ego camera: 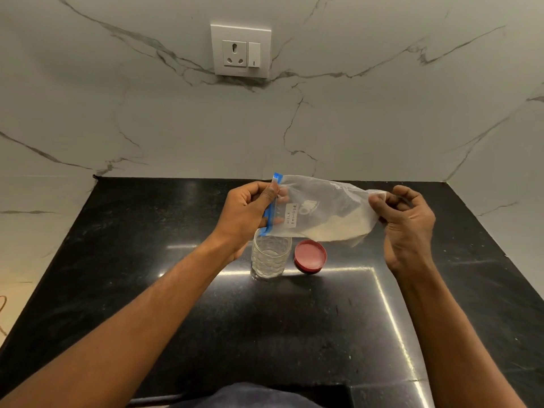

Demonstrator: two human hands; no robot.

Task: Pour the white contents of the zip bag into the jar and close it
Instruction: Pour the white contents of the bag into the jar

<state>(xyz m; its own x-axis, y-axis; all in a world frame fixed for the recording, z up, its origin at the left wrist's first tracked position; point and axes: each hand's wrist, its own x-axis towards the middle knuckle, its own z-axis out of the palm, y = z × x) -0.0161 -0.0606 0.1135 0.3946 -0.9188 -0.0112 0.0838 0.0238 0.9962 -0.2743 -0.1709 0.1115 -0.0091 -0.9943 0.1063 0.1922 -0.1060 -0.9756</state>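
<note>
The left hand point(245, 212) pinched the zip bag point(321, 212) at its blue zipper end, right above the open glass jar point(270, 256). The right hand point(407, 223) gripped the bag's far corner, fingers curled shut. White powder point(338, 229) sagged low inside. The red lid point(310, 256) lay just right of the jar.
</note>
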